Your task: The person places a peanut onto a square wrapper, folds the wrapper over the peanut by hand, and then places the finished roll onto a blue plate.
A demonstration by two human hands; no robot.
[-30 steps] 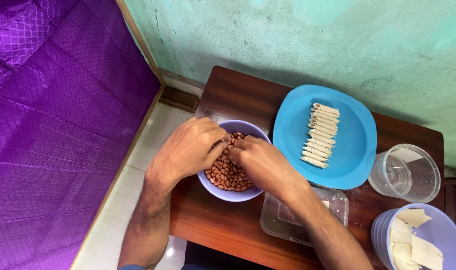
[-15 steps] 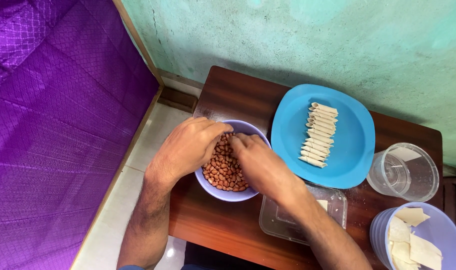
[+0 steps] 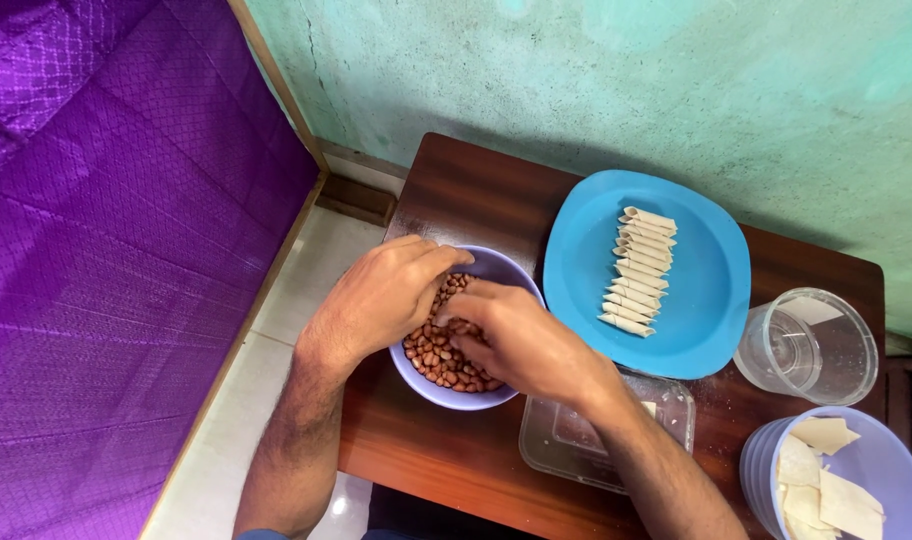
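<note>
Peanuts (image 3: 438,358), red-brown and skin-on, fill a lavender bowl (image 3: 496,268) that sits near the table's (image 3: 466,185) left edge, about halfway along it; both hands are in the bowl. Left hand (image 3: 381,300) curls over the near-left rim, fingers bent down into the nuts; whether they pinch any I cannot tell. Right hand (image 3: 521,340) lies across the bowl's right side, fingers drawn together and dipped among the peanuts, what they grip hidden.

Just right of the bowl a blue plate (image 3: 711,300) carries a neat column of pale rolled pastry pieces (image 3: 638,270); a clear lidded box (image 3: 576,440) sits at the front edge under the right forearm; a clear tub (image 3: 811,345) stands toward the right edge; a stack of lavender bowls (image 3: 881,465) with flat pastry squares (image 3: 826,475) fills the front right corner.

Against the earlier frames little differs: both hands stay in the bowl, the right one now reaching slightly further left over the nuts, closer to the left hand; plate, box and tub keep their places.
</note>
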